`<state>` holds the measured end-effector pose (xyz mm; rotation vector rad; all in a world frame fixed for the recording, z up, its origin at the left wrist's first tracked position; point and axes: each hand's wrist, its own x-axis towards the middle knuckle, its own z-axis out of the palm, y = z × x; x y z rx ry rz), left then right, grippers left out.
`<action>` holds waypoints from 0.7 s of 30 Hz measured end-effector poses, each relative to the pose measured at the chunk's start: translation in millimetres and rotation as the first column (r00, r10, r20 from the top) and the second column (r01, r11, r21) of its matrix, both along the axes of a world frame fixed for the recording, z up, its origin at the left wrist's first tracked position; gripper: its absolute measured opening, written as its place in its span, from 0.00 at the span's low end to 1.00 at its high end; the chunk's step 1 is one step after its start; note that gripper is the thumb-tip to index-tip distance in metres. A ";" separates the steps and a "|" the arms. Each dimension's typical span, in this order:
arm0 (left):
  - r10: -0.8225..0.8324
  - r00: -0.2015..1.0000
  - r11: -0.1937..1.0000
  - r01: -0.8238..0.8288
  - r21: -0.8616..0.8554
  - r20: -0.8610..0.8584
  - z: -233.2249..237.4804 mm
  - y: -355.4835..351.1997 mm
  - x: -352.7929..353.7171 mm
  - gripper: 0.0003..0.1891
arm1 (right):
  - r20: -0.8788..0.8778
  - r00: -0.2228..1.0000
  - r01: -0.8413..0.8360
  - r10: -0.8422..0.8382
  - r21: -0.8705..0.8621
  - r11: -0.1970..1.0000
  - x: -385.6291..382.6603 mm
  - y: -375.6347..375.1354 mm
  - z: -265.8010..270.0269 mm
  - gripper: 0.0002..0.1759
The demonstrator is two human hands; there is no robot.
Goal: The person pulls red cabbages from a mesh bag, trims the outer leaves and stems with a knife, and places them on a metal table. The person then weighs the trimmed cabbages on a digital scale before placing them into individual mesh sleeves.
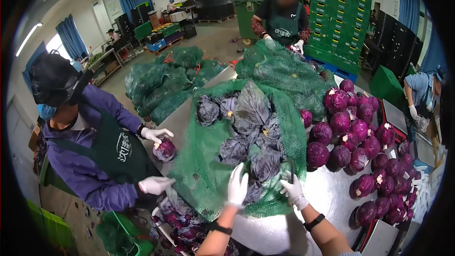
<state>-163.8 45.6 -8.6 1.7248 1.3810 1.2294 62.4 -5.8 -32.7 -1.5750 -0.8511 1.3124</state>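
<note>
Several purple-grey cabbages [264, 165] with their outer leaves on lie on a spread green mesh sack [204, 154] in front of me. My left hand [238, 185], in a white glove, reaches over the sack with fingers extended and apart, close beside the nearest cabbages. In my right hand [294, 192], also gloved, is a dark, narrow knife [291, 168], pointing away from me at the right of the cabbages. A large loose leaf [252, 104] spreads over the far cabbages.
Trimmed red cabbages [341, 123] are heaped on the metal table [308, 215] at right. A co-worker at left holds a cabbage [164, 150] above a bin of leaves [182, 223]. Another co-worker stands beyond a filled mesh sack [279, 71]. Green crates [339, 16] are stacked behind.
</note>
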 end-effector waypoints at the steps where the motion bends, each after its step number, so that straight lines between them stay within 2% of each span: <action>1: -0.041 0.997 0.999 0.039 -0.025 -0.068 3.9 13.2 7.5 0.26 | -0.135 0.989 0.063 -0.063 0.000 0.998 0.2 -2.1 3.1 0.37; 3: -0.154 0.983 0.988 0.156 0.008 -0.105 -18.9 37.7 24.9 0.30 | -0.294 0.956 -0.012 0.017 0.020 1.000 -1.3 0.5 0.7 0.39; 5: -0.272 0.962 0.940 0.270 -0.207 0.018 -35.3 45.5 39.0 0.35 | -0.314 0.949 -0.031 0.024 -0.017 0.999 -13.6 7.8 6.4 0.36; 7: -0.306 0.951 0.940 0.292 -0.178 -0.053 -46.8 46.4 46.6 0.37 | -0.332 0.943 -0.014 -0.007 -0.062 0.998 -19.5 18.4 -6.4 0.24; 9: -0.318 0.930 0.946 0.297 -0.132 -0.187 -32.0 23.7 47.5 0.36 | -0.420 0.904 0.042 -0.080 -0.098 0.994 -22.0 16.4 0.2 0.23; 11: -0.296 0.919 0.954 0.296 -0.037 -0.260 -25.5 -6.1 48.7 0.34 | -0.586 0.801 0.029 -0.127 -0.174 0.984 -5.3 20.9 -40.6 0.20; 12: -0.279 0.924 0.957 0.290 0.005 -0.263 -20.5 -21.5 49.6 0.33 | -0.528 0.843 0.058 -0.102 -0.100 0.993 -9.7 0.5 -5.0 0.18; 13: -0.266 0.927 0.957 0.288 0.046 -0.265 -11.0 -36.0 50.5 0.32 | -0.547 0.832 0.091 -0.096 -0.037 0.995 -3.6 -12.2 -5.0 0.17; 15: -0.256 0.887 0.945 0.314 0.095 -0.385 28.4 -77.4 55.0 0.27 | -0.516 0.844 0.147 -0.145 -0.038 0.988 14.9 -47.2 -8.8 0.20; 17: -0.354 0.891 0.900 0.407 0.155 -0.284 60.0 -113.7 59.2 0.27 | -0.587 0.789 0.329 -0.184 0.149 0.933 7.4 -88.9 66.1 0.15; 18: -0.382 0.900 0.892 0.418 0.172 -0.208 78.8 -131.5 59.8 0.23 | -0.401 0.914 0.151 -0.064 0.189 0.970 49.9 -107.7 20.4 0.20; 19: -0.435 0.899 0.891 0.437 0.121 -0.046 89.5 -139.9 61.6 0.26 | -0.331 0.943 0.066 -0.034 0.086 0.994 53.6 -130.4 66.5 0.26; 20: -0.437 0.894 0.897 0.441 -0.025 0.095 92.0 -154.1 61.0 0.31 | -0.313 0.949 0.091 -0.036 0.165 0.982 54.3 -157.8 111.3 0.29; 21: -0.411 0.883 0.874 0.452 -0.178 0.225 94.5 -169.3 58.9 0.38 | -0.291 0.956 0.111 -0.037 0.241 0.964 37.4 -179.2 181.8 0.32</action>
